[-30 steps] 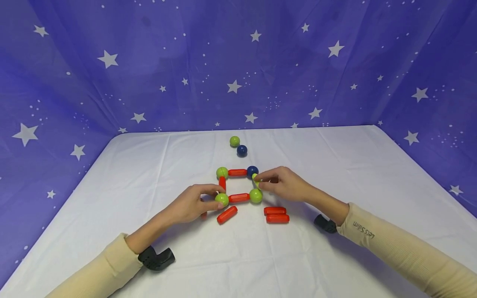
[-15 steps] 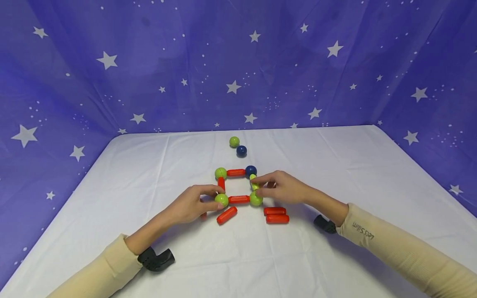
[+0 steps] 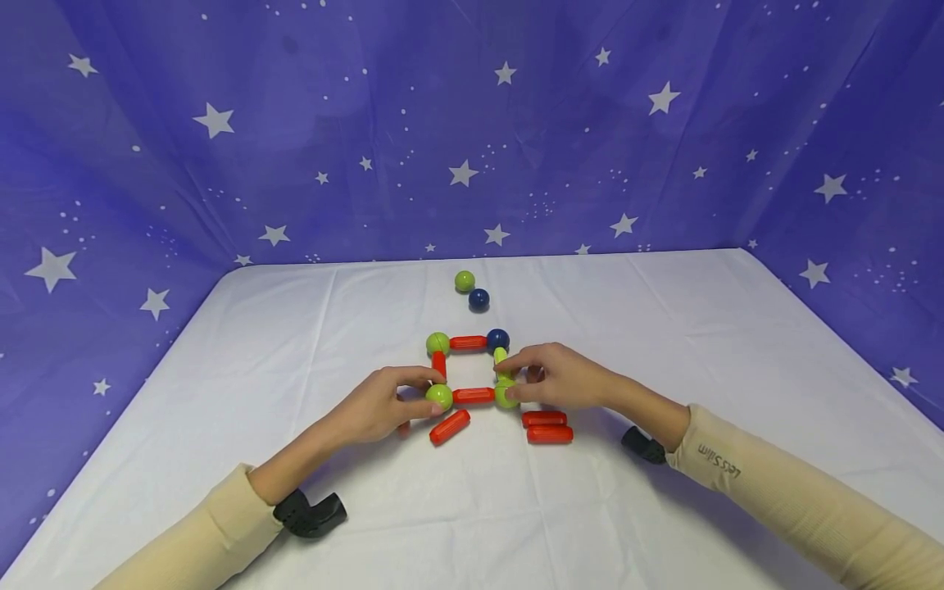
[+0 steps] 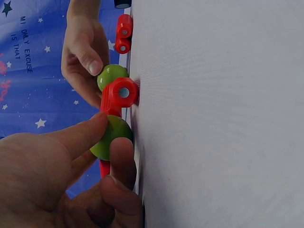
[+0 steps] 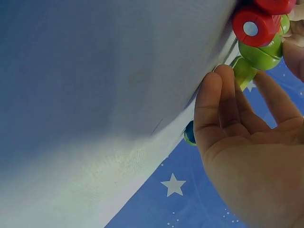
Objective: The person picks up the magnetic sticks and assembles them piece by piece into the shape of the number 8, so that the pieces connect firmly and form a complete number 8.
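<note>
In the head view, red magnetic sticks, a yellow-green stick [image 3: 501, 356] and balls form a square on the cloth. My left hand [image 3: 383, 406] pinches the near-left green ball [image 3: 438, 398] between thumb and fingers. With its thumb on the near-right green ball [image 3: 505, 396] and its index finger by the yellow-green stick, my right hand [image 3: 564, 377] grips that corner. A red stick [image 3: 474, 396] joins these two balls. At the far corners sit a green ball [image 3: 438, 342] and a dark blue ball [image 3: 497, 340], joined by another red stick [image 3: 468, 342].
One loose red stick [image 3: 450, 427] lies before the square; two more red sticks [image 3: 549, 434] lie side by side under the right hand. Behind the square are a loose green ball [image 3: 465, 281] and a dark blue ball [image 3: 478, 300]. A starry purple curtain [image 3: 413, 123] stands beyond the table.
My right hand has slid toward me, from the yellow-green stick onto the near-right green ball. That ball has shifted slightly nearer, and the stick now lines up between it and the blue ball.
</note>
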Demonstrator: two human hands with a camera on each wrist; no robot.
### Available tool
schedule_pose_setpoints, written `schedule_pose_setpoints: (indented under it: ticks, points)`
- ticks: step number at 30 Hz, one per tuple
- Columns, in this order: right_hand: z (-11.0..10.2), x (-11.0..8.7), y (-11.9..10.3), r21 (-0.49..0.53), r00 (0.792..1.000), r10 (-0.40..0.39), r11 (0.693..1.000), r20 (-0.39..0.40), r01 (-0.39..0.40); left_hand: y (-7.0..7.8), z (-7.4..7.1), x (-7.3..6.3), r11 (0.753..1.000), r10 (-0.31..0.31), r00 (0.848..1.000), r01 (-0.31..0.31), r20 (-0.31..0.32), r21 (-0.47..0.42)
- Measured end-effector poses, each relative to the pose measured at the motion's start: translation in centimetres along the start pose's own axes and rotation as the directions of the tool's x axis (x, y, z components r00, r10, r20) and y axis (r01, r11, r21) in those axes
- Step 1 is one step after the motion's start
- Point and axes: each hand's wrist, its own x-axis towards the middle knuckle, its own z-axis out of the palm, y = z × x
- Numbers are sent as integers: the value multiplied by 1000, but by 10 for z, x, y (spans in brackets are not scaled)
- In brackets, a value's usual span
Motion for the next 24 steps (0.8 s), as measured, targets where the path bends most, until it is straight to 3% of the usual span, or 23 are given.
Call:
schedule_pose_setpoints:
  ticks: [12,24]
  points:
    - [-1,-1,-3,27,999,-35,999,36,34,0,0,0,1000,8,1000,-8,0,-2]
    - [1,-1,-1,27,999,12,1000,44,-13,0,0,-1,1000,7,1000,-7,-2,-3]
